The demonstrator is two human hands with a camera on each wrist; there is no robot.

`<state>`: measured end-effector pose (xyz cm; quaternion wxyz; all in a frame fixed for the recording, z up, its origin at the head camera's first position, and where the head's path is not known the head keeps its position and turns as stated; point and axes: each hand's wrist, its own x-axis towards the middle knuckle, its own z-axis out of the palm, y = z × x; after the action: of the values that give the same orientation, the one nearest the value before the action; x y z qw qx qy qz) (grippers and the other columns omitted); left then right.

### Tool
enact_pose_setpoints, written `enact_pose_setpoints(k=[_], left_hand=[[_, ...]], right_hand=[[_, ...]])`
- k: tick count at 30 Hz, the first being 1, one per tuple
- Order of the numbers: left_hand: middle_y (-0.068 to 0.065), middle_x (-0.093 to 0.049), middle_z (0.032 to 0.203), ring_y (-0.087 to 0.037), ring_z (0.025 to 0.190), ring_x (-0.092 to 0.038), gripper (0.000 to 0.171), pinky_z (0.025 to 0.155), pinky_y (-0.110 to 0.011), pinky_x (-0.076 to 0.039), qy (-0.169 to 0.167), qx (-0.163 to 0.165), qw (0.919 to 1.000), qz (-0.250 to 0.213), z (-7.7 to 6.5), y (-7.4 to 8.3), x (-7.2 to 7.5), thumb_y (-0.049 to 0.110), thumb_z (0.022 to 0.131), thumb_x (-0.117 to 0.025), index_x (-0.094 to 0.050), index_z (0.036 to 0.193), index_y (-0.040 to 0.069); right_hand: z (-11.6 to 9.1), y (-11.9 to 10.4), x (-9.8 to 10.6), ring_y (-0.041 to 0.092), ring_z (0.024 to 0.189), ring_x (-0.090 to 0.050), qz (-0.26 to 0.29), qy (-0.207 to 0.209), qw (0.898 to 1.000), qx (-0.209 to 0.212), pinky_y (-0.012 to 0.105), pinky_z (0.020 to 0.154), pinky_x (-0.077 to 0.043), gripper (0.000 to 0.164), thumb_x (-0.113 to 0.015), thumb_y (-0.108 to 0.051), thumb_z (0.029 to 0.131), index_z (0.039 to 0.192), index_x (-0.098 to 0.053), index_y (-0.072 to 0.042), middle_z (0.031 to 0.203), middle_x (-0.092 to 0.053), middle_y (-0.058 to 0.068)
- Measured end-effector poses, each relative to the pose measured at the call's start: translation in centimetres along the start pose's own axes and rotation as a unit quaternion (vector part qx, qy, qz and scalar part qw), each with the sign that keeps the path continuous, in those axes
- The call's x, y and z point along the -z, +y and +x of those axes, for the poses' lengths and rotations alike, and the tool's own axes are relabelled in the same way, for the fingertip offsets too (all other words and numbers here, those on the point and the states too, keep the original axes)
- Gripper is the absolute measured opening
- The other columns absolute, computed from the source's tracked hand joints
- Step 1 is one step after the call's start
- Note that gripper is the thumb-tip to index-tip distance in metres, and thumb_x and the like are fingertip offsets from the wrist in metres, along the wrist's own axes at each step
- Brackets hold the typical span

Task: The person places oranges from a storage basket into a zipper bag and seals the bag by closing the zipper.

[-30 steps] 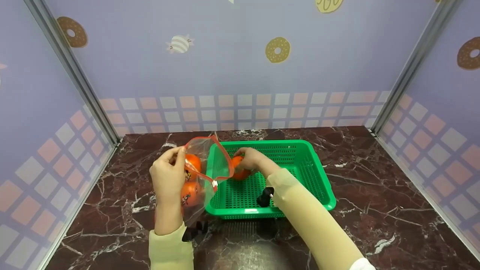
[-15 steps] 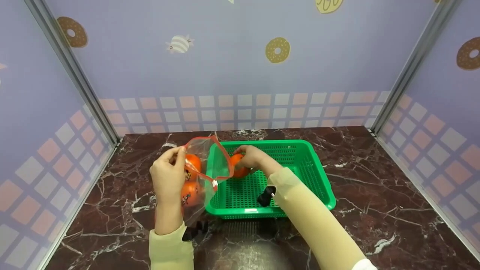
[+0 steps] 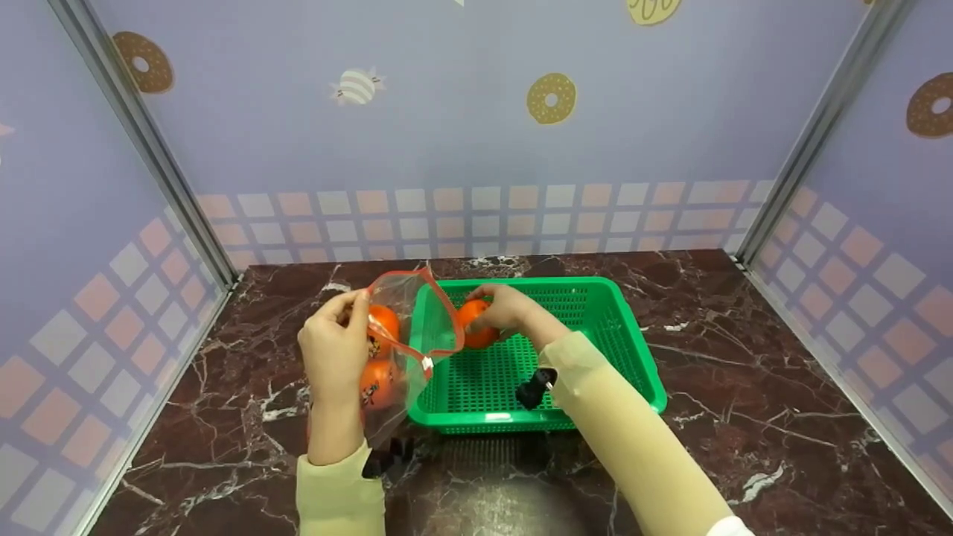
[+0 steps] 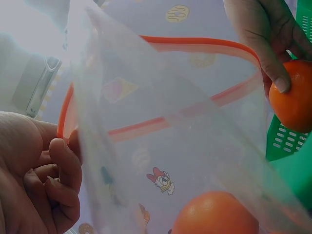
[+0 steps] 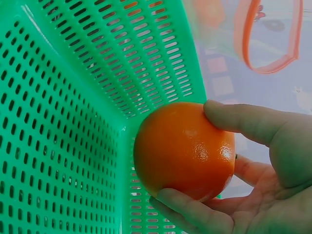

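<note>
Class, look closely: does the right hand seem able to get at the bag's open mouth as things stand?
Probably yes. Holding an orange fruit, the right hand is close to the bag's mouth, which the left hand holds open; only the green basket's wall might need clearing.

Glare is lying toward the near edge of the counter (image 3: 767, 417). In the left wrist view, white light is flaring above my left hand (image 4: 34, 175), bleaching the bag (image 4: 204, 129). Highlights are glinting on the orange (image 5: 180, 151).
</note>
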<state>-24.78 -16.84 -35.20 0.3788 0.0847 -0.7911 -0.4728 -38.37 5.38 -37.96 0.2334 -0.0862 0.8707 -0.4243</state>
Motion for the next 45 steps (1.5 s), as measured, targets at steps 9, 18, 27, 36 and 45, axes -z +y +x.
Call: enact_pose_setpoints(k=[9, 18, 27, 36, 45], left_hand=[[-0.013, -0.071, 0.07, 0.005, 0.041, -0.04, 0.02, 0.044, -0.013, -0.033, -0.003, 0.0, 1.0, -0.006, 0.0, 0.1, 0.0, 0.019, 0.099, -0.069, -0.081, 0.103, 0.003], [-0.014, -0.071, 0.071, 0.005, 0.04, -0.041, 0.021, 0.045, -0.014, -0.032, -0.007, 0.007, 0.9999, 0.002, 0.1, 0.1, 0.1, 0.02, 0.1, -0.069, -0.081, 0.103, 0.004], [-0.014, -0.073, 0.072, 0.005, 0.041, -0.043, 0.021, 0.044, -0.013, -0.035, -0.009, 0.015, 0.9998, -0.002, 0.0, 0.1, 0.1, 0.02, 0.1, -0.069, -0.081, 0.103, 0.004], [-0.014, -0.071, 0.07, 0.006, 0.04, -0.043, 0.021, 0.044, -0.013, -0.035, -0.008, 0.008, 0.9999, -0.009, 0.1, 0.1, 0.1, 0.019, 0.1, -0.069, -0.081, 0.103, 0.003], [-0.013, -0.071, 0.071, 0.005, 0.042, -0.042, 0.021, 0.046, -0.013, -0.034, -0.005, 0.006, 1.0, 0.0, 0.0, 0.1, 0.1, 0.02, 0.1, -0.068, -0.081, 0.103, 0.004]], right_hand=[[-0.6, 0.1, 0.6, 0.037, 0.117, -0.065, 0.038, 0.009, 0.999, 0.008, 0.054, 0.096, -0.058, 0.062, -0.082, -0.009, 0.085, 0.141, -0.059, -0.021, 0.146, -0.052, 0.018], [-1.2, 0.0, 1.2, 0.041, 0.123, -0.064, 0.087, 0.002, 0.996, 0.019, 0.056, 0.102, -0.055, 0.066, -0.081, -0.01, 0.088, 0.147, -0.054, -0.019, 0.152, -0.046, 0.019], [-1.8, 0.0, 1.6, 0.038, 0.125, -0.063, 0.12, 0.0, 0.992, 0.027, 0.053, 0.1, -0.057, 0.064, -0.08, -0.011, 0.088, 0.146, -0.055, -0.022, 0.148, -0.049, 0.018], [-2.4, 0.2, 2.0, 0.038, 0.128, -0.061, 0.157, 0.0, 0.987, 0.041, 0.057, 0.105, -0.053, 0.063, -0.078, -0.011, 0.09, 0.147, -0.053, -0.022, 0.148, -0.05, 0.018], [-3.1, 0.1, 2.3, 0.037, 0.125, -0.062, 0.18, 0.006, 0.982, 0.061, 0.042, 0.088, -0.06, 0.061, -0.079, -0.013, 0.09, 0.145, -0.055, -0.023, 0.147, -0.05, 0.018]])
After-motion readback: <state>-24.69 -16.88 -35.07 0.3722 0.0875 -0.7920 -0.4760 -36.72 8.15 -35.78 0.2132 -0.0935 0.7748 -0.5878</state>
